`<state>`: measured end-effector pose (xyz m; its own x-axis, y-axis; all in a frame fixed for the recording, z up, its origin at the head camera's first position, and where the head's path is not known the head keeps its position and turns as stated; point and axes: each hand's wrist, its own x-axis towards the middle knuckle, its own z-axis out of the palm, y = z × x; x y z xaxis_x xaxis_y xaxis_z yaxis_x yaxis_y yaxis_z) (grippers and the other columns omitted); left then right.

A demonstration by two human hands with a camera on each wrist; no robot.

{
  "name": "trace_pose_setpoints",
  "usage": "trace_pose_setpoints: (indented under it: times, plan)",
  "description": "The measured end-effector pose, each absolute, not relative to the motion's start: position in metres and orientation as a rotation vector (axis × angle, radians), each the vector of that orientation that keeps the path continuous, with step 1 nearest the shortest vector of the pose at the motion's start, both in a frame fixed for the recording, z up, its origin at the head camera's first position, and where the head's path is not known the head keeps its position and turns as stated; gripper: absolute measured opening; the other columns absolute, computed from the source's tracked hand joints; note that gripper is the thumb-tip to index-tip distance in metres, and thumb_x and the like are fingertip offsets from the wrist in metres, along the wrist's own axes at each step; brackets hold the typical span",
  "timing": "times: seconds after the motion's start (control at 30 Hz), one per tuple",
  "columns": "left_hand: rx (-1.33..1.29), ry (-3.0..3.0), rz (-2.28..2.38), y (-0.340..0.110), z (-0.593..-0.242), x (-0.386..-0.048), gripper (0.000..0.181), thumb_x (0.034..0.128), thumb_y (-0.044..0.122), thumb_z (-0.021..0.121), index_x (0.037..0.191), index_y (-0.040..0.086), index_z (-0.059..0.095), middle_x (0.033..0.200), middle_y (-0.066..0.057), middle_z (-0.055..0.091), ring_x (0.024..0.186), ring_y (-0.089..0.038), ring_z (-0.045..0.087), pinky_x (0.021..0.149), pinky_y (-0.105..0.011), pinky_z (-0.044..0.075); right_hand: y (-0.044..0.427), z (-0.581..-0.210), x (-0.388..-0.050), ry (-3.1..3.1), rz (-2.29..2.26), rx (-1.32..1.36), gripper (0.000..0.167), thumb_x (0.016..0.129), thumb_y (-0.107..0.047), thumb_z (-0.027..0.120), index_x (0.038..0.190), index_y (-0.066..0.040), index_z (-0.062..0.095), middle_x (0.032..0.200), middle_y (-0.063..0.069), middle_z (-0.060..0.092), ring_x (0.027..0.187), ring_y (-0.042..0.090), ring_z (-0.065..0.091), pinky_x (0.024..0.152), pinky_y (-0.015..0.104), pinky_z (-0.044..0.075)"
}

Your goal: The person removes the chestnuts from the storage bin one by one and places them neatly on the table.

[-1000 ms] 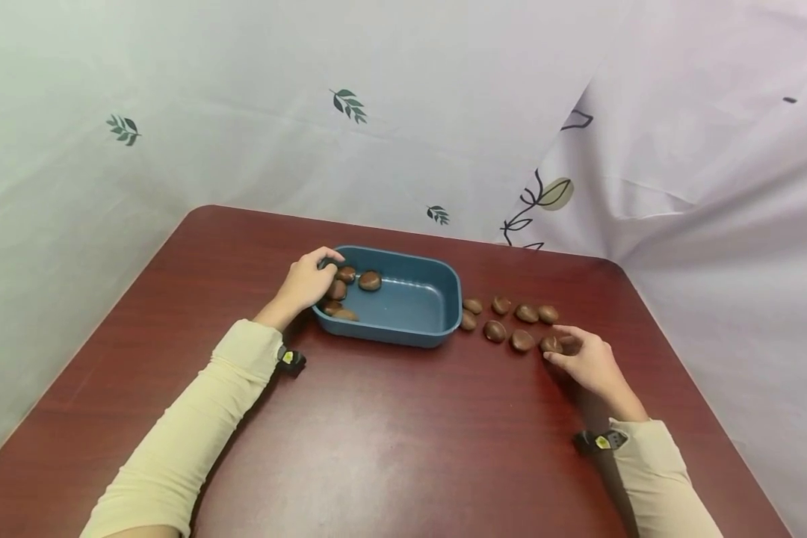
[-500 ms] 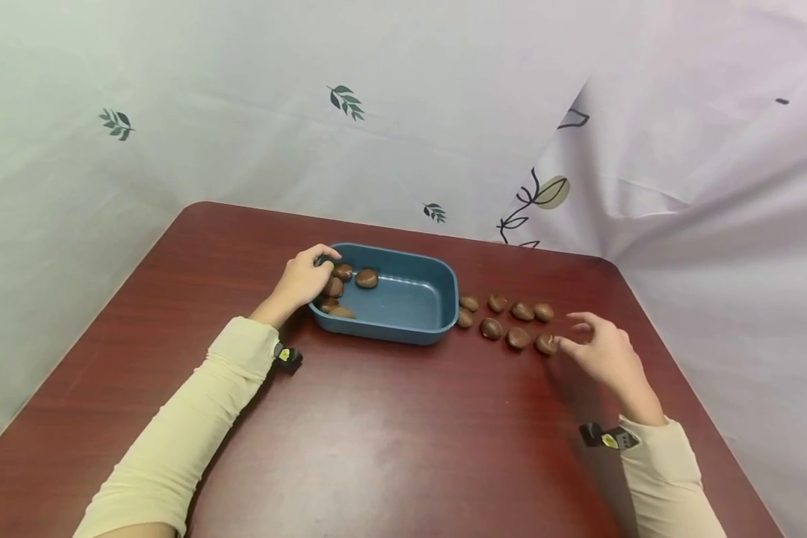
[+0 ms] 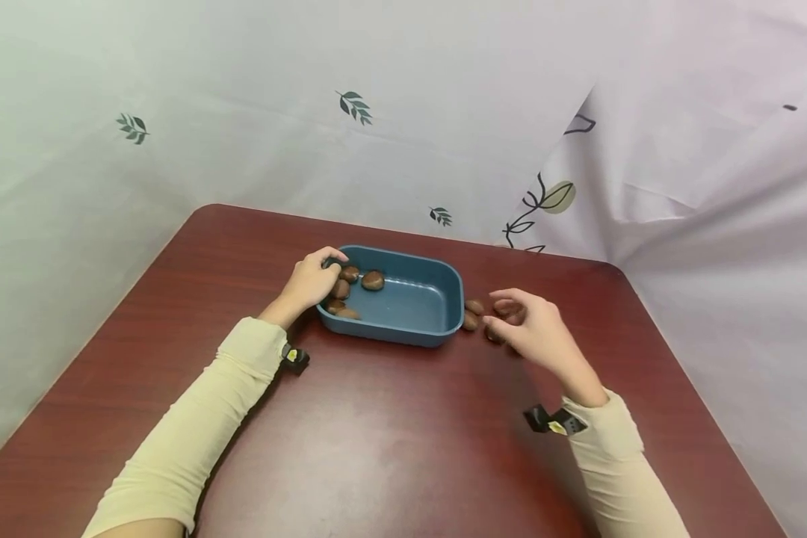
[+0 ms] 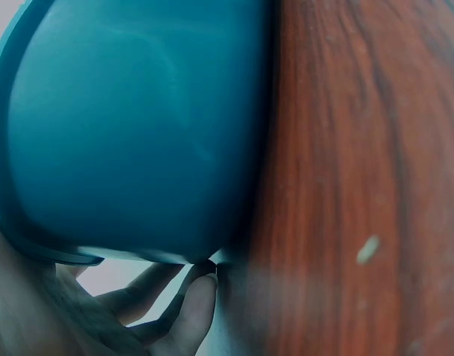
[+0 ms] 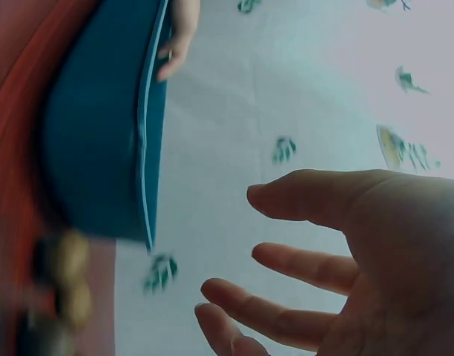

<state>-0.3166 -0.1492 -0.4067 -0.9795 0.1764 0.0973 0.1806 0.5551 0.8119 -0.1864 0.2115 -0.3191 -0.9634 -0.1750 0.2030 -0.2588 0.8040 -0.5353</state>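
Observation:
A blue rectangular plastic tub [image 3: 397, 335] stands on the table, with several brown chestnuts [image 3: 373, 281] gathered at its left end. My left hand [image 3: 309, 281] grips the tub's left rim; in the left wrist view its curled fingers [image 4: 193, 311] lie against the outer wall. Over the loose chestnuts [image 3: 470, 321] right of the tub hovers my right hand [image 3: 539, 329], thumb and fingers apart. It covers part of that group. From the right wrist, nothing shows between the spread fingers [image 5: 308, 271], and the blurred chestnuts [image 5: 71, 259] lie beside the tub's end.
The dark red wooden table [image 3: 390, 433] has a rounded far corner at each side. Pale cloth with leaf prints [image 3: 276, 164] hangs behind and beside it. Both wrists carry a small black camera on a strap, the left camera [image 3: 296, 359] near the tub's front-left corner.
My right hand let go of the nearest right-hand chestnut, lifted off, then swept left over the loose chestnuts toward the tub. My left hand stays on the rim.

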Motion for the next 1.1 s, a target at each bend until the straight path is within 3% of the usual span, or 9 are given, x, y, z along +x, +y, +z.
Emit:
trace_pose_setpoints:
  times: [0.43,0.7,1.1]
  plan:
    - [-0.327,-2.745,-1.458,-0.149,-0.406,-0.314,0.032,0.1013,0.023,0.041,0.126,0.019,0.061,0.059,-0.003,0.041,0.046,-0.016,0.030,0.055,-0.037,0.035,0.126,-0.345,-0.224,-2.835,1.145,0.536,0.030,0.090,-0.018,0.072,0.118,-0.009,0.069,0.110,0.012,0.071,0.083,0.024,0.067,0.067,0.034,0.054]
    - [-0.320,-2.753,-1.450,-0.148,-0.407,-0.315,0.032,0.1016,0.024,0.041,0.126,0.019,0.061,0.061,-0.004,0.043,0.047,-0.016,0.031,0.058,-0.037,0.035,0.084,-0.360,-0.244,-2.797,1.178,0.510,0.027,0.091,-0.016,0.068,0.117,-0.010,0.070,0.111,0.011,0.071,0.082,0.022,0.065,0.065,0.034,0.050]
    - [-0.313,-2.759,-1.423,-0.148,-0.406,-0.315,0.031,0.1017,0.025,0.042,0.125,0.019,0.061,0.067,-0.008,0.048,0.047,-0.017,0.032,0.055,-0.036,0.037,0.043,-0.374,-0.271,-2.883,1.221,0.491,0.034,0.093,-0.014,0.067,0.125,-0.004,0.065,0.116,0.014,0.068,0.094,0.024,0.066,0.078,0.039,0.052]
